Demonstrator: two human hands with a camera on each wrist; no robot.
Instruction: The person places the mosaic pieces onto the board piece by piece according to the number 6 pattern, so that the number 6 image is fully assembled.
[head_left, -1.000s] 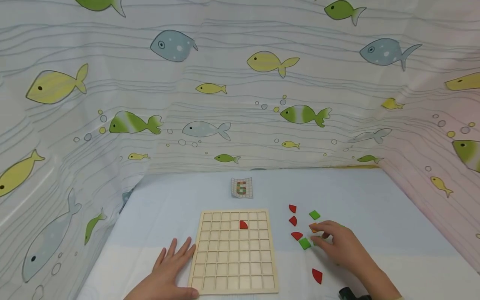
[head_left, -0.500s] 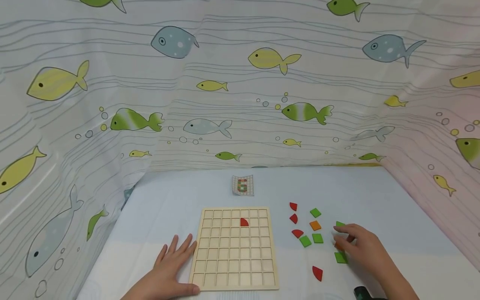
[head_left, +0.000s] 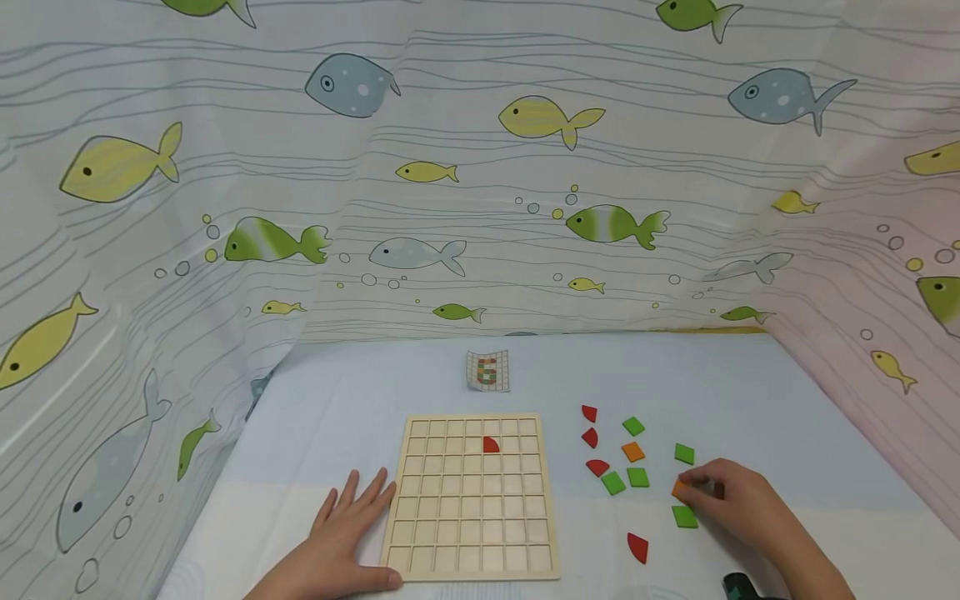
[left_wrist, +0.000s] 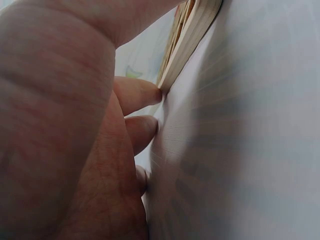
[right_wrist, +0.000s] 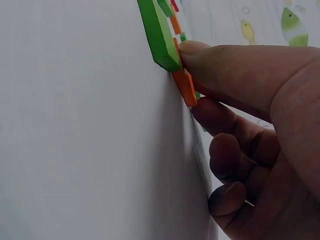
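Observation:
My left hand (head_left: pixel 341 533) lies spread on the table at the left of a wooden grid board (head_left: pixel 480 577). Its thumb touches the board's near left corner, and a fingertip meets the left side (left_wrist: pixel 175 70). One red quarter-circle tile (head_left: pixel 491 445) sits in a cell of the board's second row. Right of the board, my right hand (head_left: pixel 738 504) pinches an orange square tile (head_left: pixel 678 489) between thumb and index finger. In the right wrist view the orange tile (right_wrist: pixel 185 89) is partly hidden behind a green tile (right_wrist: pixel 161 40); the other fingers are curled.
Several red quarter-circle tiles (head_left: pixel 637 547), green tiles (head_left: pixel 684 517) and another orange tile (head_left: pixel 633 451) lie between board and right hand. A small pattern card (head_left: pixel 487 371) lies behind the board. A fish-print curtain (head_left: pixel 480 208) encloses the table. Near the right wrist is a black object (head_left: pixel 738 586).
My right hand has moved right, away from the first orange tile, to another orange tile and now pinches it. The left hand stays by the board.

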